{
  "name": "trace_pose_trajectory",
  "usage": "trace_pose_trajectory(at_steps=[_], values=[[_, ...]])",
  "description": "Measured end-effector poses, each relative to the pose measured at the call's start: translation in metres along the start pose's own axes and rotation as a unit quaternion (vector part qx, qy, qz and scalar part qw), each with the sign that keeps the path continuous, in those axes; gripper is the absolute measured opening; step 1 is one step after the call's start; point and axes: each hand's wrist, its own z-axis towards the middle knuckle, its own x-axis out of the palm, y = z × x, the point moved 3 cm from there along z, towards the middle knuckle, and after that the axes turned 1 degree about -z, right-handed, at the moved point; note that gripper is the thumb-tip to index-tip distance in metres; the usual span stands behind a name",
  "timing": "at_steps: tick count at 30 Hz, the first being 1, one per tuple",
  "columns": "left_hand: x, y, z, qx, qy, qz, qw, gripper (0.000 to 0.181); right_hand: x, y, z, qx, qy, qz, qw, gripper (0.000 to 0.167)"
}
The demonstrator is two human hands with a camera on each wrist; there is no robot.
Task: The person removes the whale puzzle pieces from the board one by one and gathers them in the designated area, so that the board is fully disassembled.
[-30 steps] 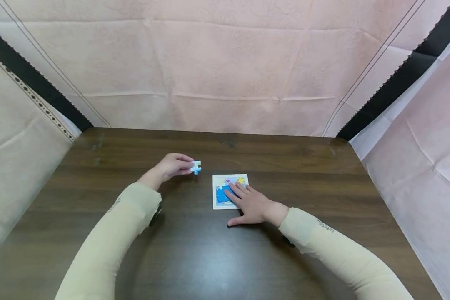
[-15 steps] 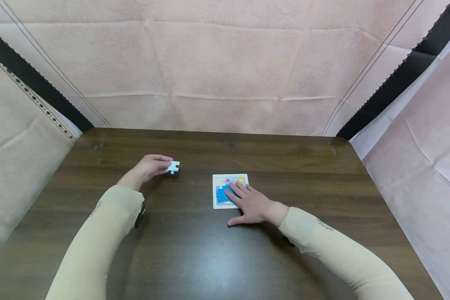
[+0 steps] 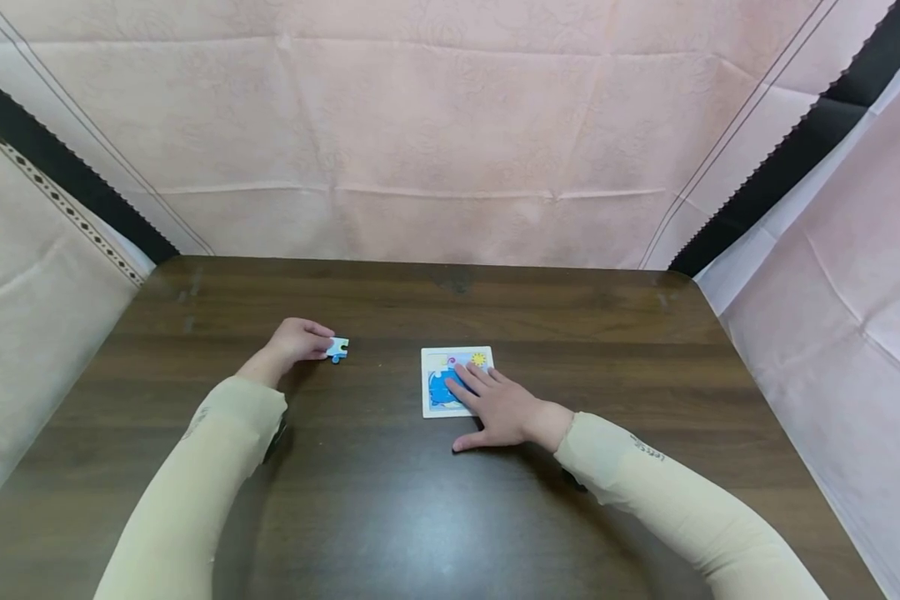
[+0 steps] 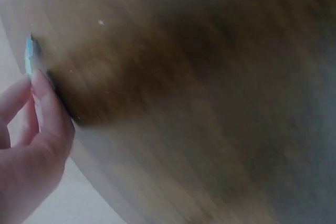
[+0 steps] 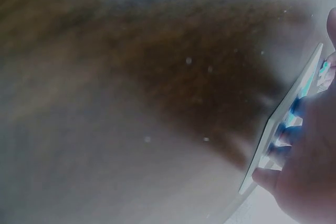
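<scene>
My left hand [image 3: 300,342] pinches a small light-blue jigsaw piece [image 3: 338,349] between thumb and fingers, low over the table left of the puzzle. In the left wrist view the jigsaw piece [image 4: 29,53] appears edge-on at the fingertips. A white-framed picture puzzle [image 3: 426,392] with a blue figure and a yellow sun lies flat near the middle of the table. Over its right part my right hand [image 3: 506,408] rests with the fingers spread and straight, hiding some of the picture. The right wrist view has the puzzle's pale edge [image 5: 260,153] beneath those fingers.
A dark brown wooden table [image 3: 390,500] spreads under both arms, with glare near the front. Pale pink cloth [image 3: 450,133] hangs behind it and along both sides, with black strips [image 3: 795,150] at the corners.
My left hand has moved left, away from the puzzle, with the jigsaw piece, then dropped slightly nearer the table's front. The right hand stays in place on the puzzle.
</scene>
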Motion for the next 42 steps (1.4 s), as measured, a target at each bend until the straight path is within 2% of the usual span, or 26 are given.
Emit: trace_pose_trajectory(at_steps=[8,17,19,22,25,30,35,42], values=[[-0.001,-0.004,-0.004,0.000,-0.032,0.050,0.9982,0.032,-0.001,0.000,-0.001,-0.001,-0.004,-0.003,1.0000,0.095],[0.000,-0.007,-0.006,0.019,-0.043,0.082,0.9956,0.033,-0.001,-0.003,0.000,0.000,0.002,0.012,0.9999,0.094],[0.001,-0.010,-0.006,0.026,-0.048,0.079,0.9954,0.035,-0.002,-0.005,0.000,-0.001,0.000,0.029,0.9996,0.092],[0.007,-0.016,-0.005,0.032,-0.047,0.048,0.9972,0.037,-0.004,-0.008,0.000,0.002,-0.002,0.058,0.9983,0.089],[0.019,-0.025,-0.002,0.038,-0.021,-0.008,0.9990,0.040,-0.005,-0.011,-0.001,0.004,-0.008,0.084,0.9964,0.086],[0.050,-0.044,-0.002,0.047,0.052,-0.069,0.9951,0.042,-0.004,-0.015,-0.006,0.009,-0.016,0.092,0.9956,0.087],[0.076,-0.059,-0.009,0.048,0.107,-0.059,0.9914,0.041,-0.005,-0.017,-0.016,0.015,-0.020,0.091,0.9955,0.089],[0.100,-0.062,-0.011,0.036,0.134,-0.048,0.9892,0.041,0.001,-0.017,-0.030,0.010,-0.006,0.080,0.9967,0.089]])
